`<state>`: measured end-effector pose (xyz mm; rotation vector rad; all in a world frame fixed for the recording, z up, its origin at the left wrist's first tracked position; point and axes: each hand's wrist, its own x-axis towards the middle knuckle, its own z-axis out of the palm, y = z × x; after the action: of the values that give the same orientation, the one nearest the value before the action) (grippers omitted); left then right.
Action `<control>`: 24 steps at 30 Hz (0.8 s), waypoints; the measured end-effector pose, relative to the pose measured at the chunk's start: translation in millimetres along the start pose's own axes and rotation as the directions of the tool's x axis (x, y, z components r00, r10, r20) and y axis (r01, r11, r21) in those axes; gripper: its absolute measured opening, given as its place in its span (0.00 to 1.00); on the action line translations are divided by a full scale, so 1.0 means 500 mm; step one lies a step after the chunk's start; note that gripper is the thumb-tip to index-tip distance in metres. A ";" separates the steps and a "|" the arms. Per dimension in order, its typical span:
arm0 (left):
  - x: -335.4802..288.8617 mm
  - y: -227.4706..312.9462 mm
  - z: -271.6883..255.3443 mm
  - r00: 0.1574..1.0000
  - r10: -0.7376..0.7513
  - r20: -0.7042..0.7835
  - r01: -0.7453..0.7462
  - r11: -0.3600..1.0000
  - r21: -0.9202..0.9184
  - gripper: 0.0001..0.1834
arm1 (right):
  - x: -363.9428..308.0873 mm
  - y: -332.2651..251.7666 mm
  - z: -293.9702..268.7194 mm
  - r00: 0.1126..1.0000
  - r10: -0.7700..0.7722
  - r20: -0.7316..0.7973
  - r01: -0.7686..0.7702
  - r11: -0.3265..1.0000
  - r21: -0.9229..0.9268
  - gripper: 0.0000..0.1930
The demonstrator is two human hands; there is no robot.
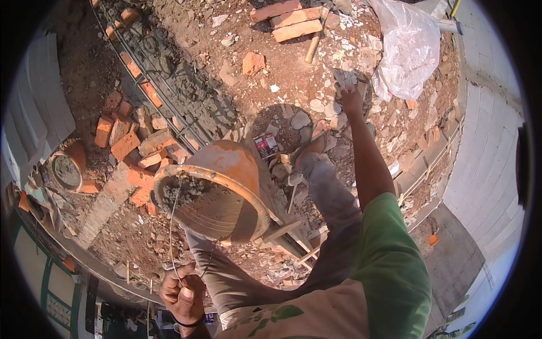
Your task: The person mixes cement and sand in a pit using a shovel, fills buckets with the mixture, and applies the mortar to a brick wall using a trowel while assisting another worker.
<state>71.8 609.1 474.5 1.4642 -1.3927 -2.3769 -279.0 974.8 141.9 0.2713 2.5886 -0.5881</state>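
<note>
My left hand (183, 292) is closed around the thin wire handle (172, 231) of an orange bucket (228, 161). The bucket is tilted with its mouth toward me, and grey mortar (195, 193) clings inside. Whether it hangs or rests on something I cannot tell. My right arm stretches far forward, and the right hand (352, 100) is low over the rubble. Its fingers look closed by a flat greyish piece (345, 78), too small and blurred to name. Just left of that arm is my sandalled foot (316, 141).
Broken bricks (132, 144) lie in a heap at left, beside a steel rebar frame (152, 85) and wet mortar (192, 93). A smaller mortar bucket (68, 169) stands further left. Whole bricks (296, 30), a wooden-handled tool (313, 45) and a plastic sheet (407, 48) lie ahead.
</note>
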 end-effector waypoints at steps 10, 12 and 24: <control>-0.022 -0.213 -0.379 0.543 0.080 -0.836 0.138 0.973 0.183 0.14 | 0.044 0.353 0.099 0.956 -0.237 -0.171 0.052 0.713 -0.699 0.24; 0.038 -0.245 -0.387 0.418 0.048 -0.907 0.032 0.997 0.068 0.13 | 0.042 0.391 0.092 0.922 -0.256 -0.290 0.034 0.801 -0.598 0.17; 0.027 -0.309 -0.529 0.277 -0.136 -0.951 -0.277 0.937 -0.215 0.15 | -0.200 -0.170 0.210 0.853 -0.393 0.344 0.359 0.920 0.159 0.17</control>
<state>317.9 519.1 315.6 2.0340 -0.5889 -0.9895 -174.2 843.2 137.3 -0.3080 2.2528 -0.8067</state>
